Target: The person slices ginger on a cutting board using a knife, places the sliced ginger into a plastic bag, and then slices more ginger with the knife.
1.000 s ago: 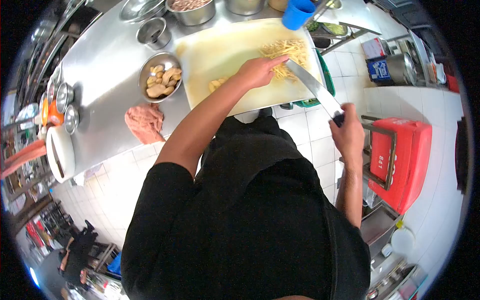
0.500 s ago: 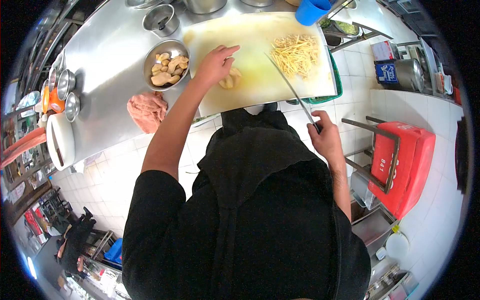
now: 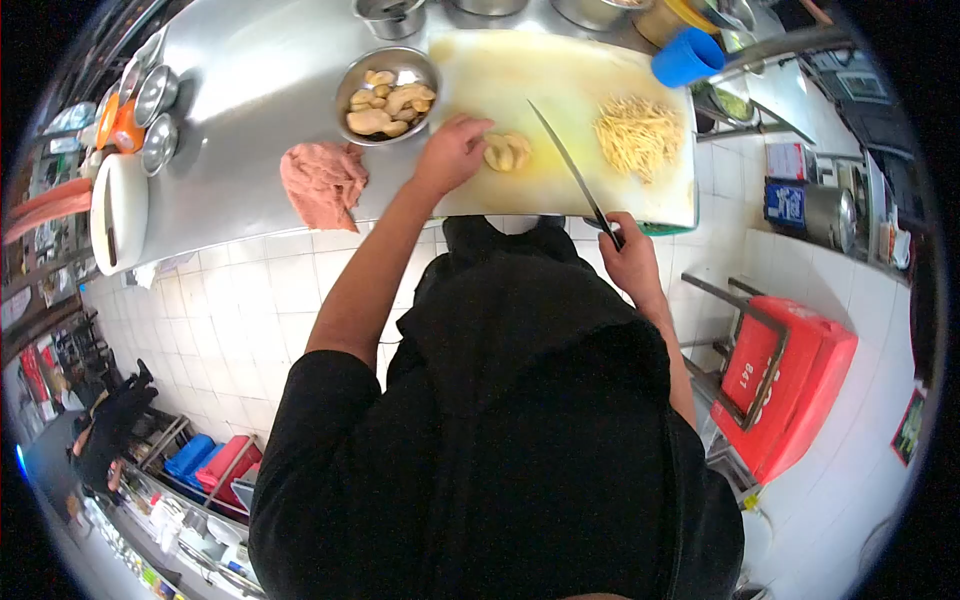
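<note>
My right hand [image 3: 632, 262] is wrapped round the dark handle of a long knife [image 3: 568, 158], its blade slanting up and left over the cutting board [image 3: 540, 60]. Just left of a few pale pieces of peeled ginger [image 3: 508, 152], my left hand [image 3: 455, 152] hovers low, fingers apart and holding nothing. A heap of yellow ginger shreds [image 3: 640, 140] lies on the board's right part. Beside the board's left edge, a steel bowl [image 3: 345, 85] contains more peeled ginger pieces [image 3: 385, 105].
A blue cup [image 3: 688, 58] stands at the board's back right corner. On the steel table [image 3: 230, 160] lies a pink cloth [image 3: 325, 185], with small metal bowls [image 3: 158, 95] farther left. A red box [image 3: 785, 385] is to my right. Another person [image 3: 105, 430] is at lower left.
The view has shifted, so the table sits farther right. My left hand has drawn back to the left of the ginger pieces, uncovering them. The knife has come nearer to them.
</note>
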The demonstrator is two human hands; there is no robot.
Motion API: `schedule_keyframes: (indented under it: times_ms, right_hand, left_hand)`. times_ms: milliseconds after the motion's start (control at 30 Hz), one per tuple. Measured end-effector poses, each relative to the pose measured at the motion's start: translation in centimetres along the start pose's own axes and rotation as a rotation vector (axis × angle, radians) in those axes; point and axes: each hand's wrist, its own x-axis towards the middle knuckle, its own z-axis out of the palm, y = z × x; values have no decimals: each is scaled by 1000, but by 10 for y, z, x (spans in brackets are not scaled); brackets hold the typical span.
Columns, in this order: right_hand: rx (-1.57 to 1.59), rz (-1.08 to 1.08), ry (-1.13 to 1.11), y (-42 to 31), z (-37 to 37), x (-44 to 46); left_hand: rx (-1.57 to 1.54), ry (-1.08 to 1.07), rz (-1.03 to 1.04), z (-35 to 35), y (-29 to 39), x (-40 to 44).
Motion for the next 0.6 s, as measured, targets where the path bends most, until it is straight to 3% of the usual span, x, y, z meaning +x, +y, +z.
schedule_keyframes:
  times_ms: [67,133,167,200,233,300,333,367,600]
  right_hand:
    - [-50,-16,-8,-7,4,4]
    - [-33,-130,-18,19,15,8]
    - [40,-92,-38,28,19,8]
    - [139,-190,27,40,31,12]
    - [46,-54,-37,17,22,9]
    - [39,-195,33,61,40,16]
    - [-7,-73,-24,38,32,12]
    - [68,-144,-13,44,35,13]
    - [-66,-96,7,29,35,22]
  left_hand:
    - [96,41,129,6,-9,-3]
    - [53,-76,41,16,-13,-4]
    - [69,-58,61,14,-7,-5]
    - [99,-46,118,24,-20,-2]
    - [68,27,170,17,-7,-1]
    - [146,-7,201,29,-18,4]
    - [153,-24,200,28,-15,6]
    - [153,5,213,28,-15,6]
    - [133,39,146,28,-17,2]
